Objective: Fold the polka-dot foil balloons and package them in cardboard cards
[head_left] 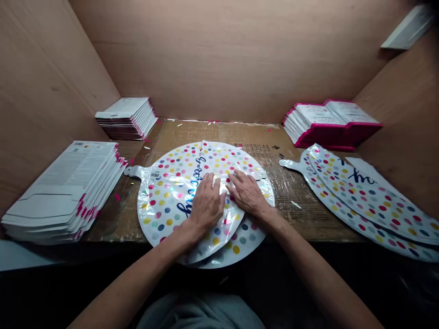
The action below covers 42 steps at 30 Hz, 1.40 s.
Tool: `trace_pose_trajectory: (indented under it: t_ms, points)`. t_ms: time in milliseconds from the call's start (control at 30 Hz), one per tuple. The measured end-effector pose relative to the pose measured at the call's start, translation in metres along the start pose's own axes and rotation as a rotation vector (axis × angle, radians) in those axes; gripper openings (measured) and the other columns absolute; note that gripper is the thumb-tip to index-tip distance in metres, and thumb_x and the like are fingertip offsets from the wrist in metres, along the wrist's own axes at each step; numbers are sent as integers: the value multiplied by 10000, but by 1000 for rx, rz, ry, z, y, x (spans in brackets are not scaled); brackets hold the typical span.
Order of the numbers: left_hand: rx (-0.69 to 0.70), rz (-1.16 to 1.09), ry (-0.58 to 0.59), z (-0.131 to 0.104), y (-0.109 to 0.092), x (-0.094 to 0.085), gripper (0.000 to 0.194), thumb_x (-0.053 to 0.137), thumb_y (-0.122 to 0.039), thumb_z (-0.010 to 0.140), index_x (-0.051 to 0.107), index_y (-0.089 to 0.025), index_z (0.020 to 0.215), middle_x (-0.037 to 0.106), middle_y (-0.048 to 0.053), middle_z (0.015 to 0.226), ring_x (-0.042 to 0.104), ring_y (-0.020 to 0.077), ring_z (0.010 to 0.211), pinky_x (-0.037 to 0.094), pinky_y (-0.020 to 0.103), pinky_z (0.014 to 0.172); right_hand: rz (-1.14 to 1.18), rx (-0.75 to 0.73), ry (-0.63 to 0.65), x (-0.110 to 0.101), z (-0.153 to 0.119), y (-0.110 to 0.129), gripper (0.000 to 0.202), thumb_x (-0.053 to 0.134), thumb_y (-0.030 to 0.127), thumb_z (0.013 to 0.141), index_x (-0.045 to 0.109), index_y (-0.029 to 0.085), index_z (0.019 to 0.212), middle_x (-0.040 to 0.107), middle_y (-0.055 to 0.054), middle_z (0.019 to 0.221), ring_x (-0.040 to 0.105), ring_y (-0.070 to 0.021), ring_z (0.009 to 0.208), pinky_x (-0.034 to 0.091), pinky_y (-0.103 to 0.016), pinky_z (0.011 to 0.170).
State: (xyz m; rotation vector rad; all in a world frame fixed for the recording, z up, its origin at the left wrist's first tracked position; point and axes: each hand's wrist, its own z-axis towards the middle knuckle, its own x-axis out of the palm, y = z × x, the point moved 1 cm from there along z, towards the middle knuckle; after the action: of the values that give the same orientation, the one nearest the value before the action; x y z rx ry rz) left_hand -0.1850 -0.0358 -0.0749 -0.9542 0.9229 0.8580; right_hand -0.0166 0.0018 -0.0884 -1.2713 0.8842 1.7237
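A flat round foil balloon with coloured dots and dark lettering lies on the cardboard-covered table, its tail pointing left. It is partly folded, its right side turned over toward the middle. My left hand rests palm down near its centre, fingers extended over the lettering. Just to the right, my right hand lies flat on the foil beside the fold, fingers spread toward the left hand. Neither hand grips anything. What lies under the palms is hidden.
Printed packets stand in stacks at the left, back left and back right. More dotted balloons lie at the right. Wooden panels enclose the back and sides of the cardboard surface.
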Motion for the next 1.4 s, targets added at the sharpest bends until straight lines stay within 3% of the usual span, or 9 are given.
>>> trace_pose_trajectory:
  t_ms: [167, 300, 433, 567, 733, 967, 1100, 1233, 1400]
  points:
    - [-68, -164, 65, -115, -3, -38, 331, 577, -486, 825, 627, -195, 973, 635, 158, 1122, 595, 323, 1070, 496, 481, 937, -33, 8, 133, 20, -1, -16, 523, 345, 402, 1007, 423, 130, 1447, 343, -178, 1533, 299, -295, 1421, 240, -488, 1150]
    - [-55, -455, 425, -167, -14, -53, 324, 641, -557, 756, 621, -243, 838, 667, 49, 829, 626, 184, 684, 508, 278, 584, -16, 3, 139, 21, 0, -21, 523, 332, 407, 1008, 418, 140, 1449, 337, -171, 1537, 302, -290, 1419, 244, -493, 1147]
    - [-471, -334, 350, -139, -9, -62, 366, 443, -554, 890, 614, -231, 900, 647, 28, 724, 572, 158, 585, 428, 275, 582, 6, -1, 125, 20, 1, -20, 520, 345, 413, 1003, 428, 146, 1442, 351, -166, 1531, 309, -288, 1415, 245, -491, 1146]
    - [-564, -199, 465, -110, -10, -48, 382, 462, -526, 870, 530, -205, 675, 558, 17, 600, 547, 175, 586, 329, 275, 578, 25, -19, 110, 21, 4, -23, 493, 370, 391, 996, 463, 142, 1411, 395, -169, 1501, 338, -281, 1398, 274, -488, 1135]
    - [-749, -898, 619, -112, -16, -47, 523, 591, -651, 741, 424, -191, 556, 300, -71, 452, 238, 64, 426, 141, 233, 453, 167, 6, 56, 4, 2, -23, 439, 411, 373, 981, 540, 138, 1328, 455, -183, 1454, 392, -277, 1371, 312, -479, 1125]
    - [-733, -1576, 653, -58, -43, -125, 450, 693, -549, 744, 526, -153, 612, 271, -110, 383, 137, 8, 333, 64, 184, 356, 534, -191, -654, -86, -81, 52, 566, 396, 522, 953, 388, 234, 1440, 569, -140, 1333, 533, -298, 1260, 473, -516, 1023]
    - [-577, -1555, 584, -10, -69, -156, 328, 656, -412, 816, 583, -136, 653, 342, -91, 415, 204, 2, 333, 118, 144, 342, 319, -439, -861, -99, -98, 108, 428, 619, 200, 829, 561, 277, 1246, 651, -50, 1180, 616, -210, 1133, 538, -370, 978]
    - [-533, -1472, 586, 7, -83, -168, 286, 604, -331, 850, 605, -135, 642, 379, -76, 397, 216, 7, 319, 120, 147, 337, 244, -252, -717, -68, -76, 114, 373, 521, 168, 849, 585, 164, 1216, 655, -128, 1187, 584, -265, 1188, 535, -403, 977]
    - [-613, -1282, 719, -51, -40, -131, 456, 644, -542, 757, 535, -162, 530, 354, -66, 348, 182, 25, 305, 75, 194, 349, 237, 232, -294, -30, -99, 34, 307, 493, 302, 859, 642, 188, 1102, 720, -139, 987, 700, -293, 860, 583, -349, 620]
